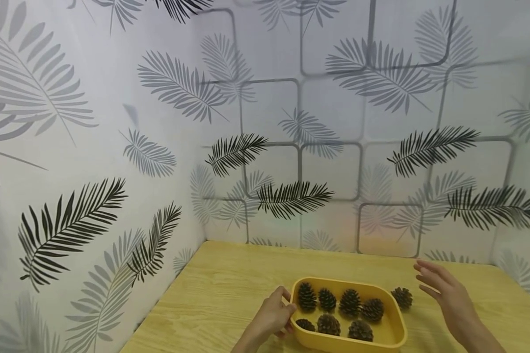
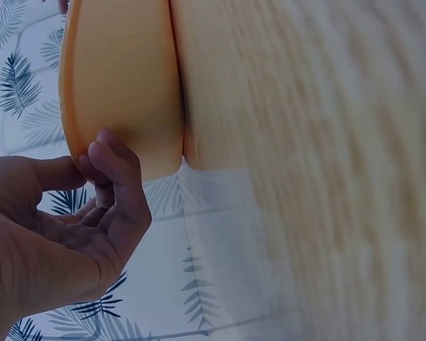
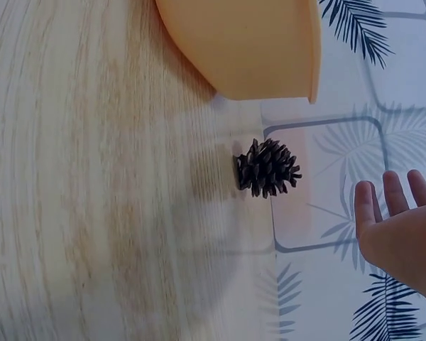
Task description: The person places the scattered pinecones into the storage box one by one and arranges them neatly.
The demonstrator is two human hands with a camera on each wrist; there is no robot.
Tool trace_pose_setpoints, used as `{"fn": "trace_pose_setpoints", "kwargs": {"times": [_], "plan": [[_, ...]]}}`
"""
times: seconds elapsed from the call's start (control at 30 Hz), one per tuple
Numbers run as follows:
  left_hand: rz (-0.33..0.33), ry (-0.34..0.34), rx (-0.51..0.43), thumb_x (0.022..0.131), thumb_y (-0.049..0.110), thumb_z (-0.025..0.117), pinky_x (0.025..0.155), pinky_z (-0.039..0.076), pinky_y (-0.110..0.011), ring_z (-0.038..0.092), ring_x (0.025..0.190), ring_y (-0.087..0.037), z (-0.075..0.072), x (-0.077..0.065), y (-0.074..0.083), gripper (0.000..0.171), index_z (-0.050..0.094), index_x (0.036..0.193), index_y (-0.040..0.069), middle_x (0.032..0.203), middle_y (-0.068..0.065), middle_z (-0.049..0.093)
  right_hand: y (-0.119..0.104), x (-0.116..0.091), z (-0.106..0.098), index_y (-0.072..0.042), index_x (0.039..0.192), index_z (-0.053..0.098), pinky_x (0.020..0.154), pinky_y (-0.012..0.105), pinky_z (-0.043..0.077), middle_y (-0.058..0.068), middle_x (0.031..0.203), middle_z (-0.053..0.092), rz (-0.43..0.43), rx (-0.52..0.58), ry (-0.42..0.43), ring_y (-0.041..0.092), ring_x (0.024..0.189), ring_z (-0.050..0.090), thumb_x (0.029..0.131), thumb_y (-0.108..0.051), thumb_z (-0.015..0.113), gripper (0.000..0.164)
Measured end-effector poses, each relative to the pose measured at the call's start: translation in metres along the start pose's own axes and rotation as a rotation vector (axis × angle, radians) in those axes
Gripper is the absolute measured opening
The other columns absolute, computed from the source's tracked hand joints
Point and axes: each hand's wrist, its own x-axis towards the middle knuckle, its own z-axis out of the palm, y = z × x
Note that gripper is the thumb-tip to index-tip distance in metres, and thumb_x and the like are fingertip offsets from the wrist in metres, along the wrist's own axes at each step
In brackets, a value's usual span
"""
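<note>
A yellow rectangular tray (image 1: 399,331) with rounded corners stands on the table, and several brown pine cones (image 1: 350,302) lie inside it in two rough rows. My left hand (image 1: 270,314) pinches the tray's left rim between thumb and fingers; the left wrist view shows the fingertips on the tray's outer wall (image 2: 124,78). One more pine cone (image 3: 268,169) sits on the table just beyond the tray's right end. To the right of that cone my right hand (image 1: 448,296) is raised above the table, its fingers extended and holding nothing.
The light wood-grain table (image 1: 221,279) reaches back to a wall (image 1: 269,117) covered in a leaf-and-square pattern. A second patterned wall (image 1: 92,162) runs along the table's left side.
</note>
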Motion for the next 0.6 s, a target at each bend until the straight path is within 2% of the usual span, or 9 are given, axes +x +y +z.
{"fn": "trace_pose_setpoints", "kwargs": {"times": [0.23, 0.47, 0.6], "plan": [[-0.001, 0.006, 0.007, 0.105, 0.011, 0.06, 0.042, 0.052, -0.026, 0.068, 0.056, -0.02, 0.0, 0.0, 0.001, 0.01, 0.054, 0.111, 0.006, 0.073, -0.01, 0.065, 0.007, -0.002, -0.006, -0.034, 0.128, 0.068, 0.083, 0.012, 0.053, -0.028, 0.116, 0.067, 0.029, 0.007, 0.036, -0.008, 0.102, 0.063, 0.111, -0.011, 0.051, 0.033], [0.025, 0.002, -0.008, 0.105, 0.01, 0.06, 0.041, 0.05, -0.023, 0.067, 0.054, -0.018, 0.0, -0.003, -0.001, 0.009, 0.053, 0.11, 0.007, 0.072, -0.009, 0.064, 0.016, 0.0, -0.01, -0.046, 0.119, 0.062, 0.079, 0.01, 0.051, -0.036, 0.108, 0.062, 0.178, -0.094, 0.079, -0.015, 0.098, 0.059, 0.109, -0.021, 0.059, 0.027], [0.026, -0.002, -0.009, 0.105, 0.011, 0.06, 0.041, 0.05, -0.022, 0.066, 0.054, -0.017, -0.001, -0.003, -0.001, 0.01, 0.053, 0.112, 0.006, 0.072, -0.008, 0.064, 0.023, 0.002, -0.013, -0.048, 0.12, 0.057, 0.08, 0.01, 0.051, -0.037, 0.106, 0.059, 0.227, -0.148, 0.083, -0.015, 0.097, 0.058, 0.108, -0.026, 0.06, 0.025]]}}
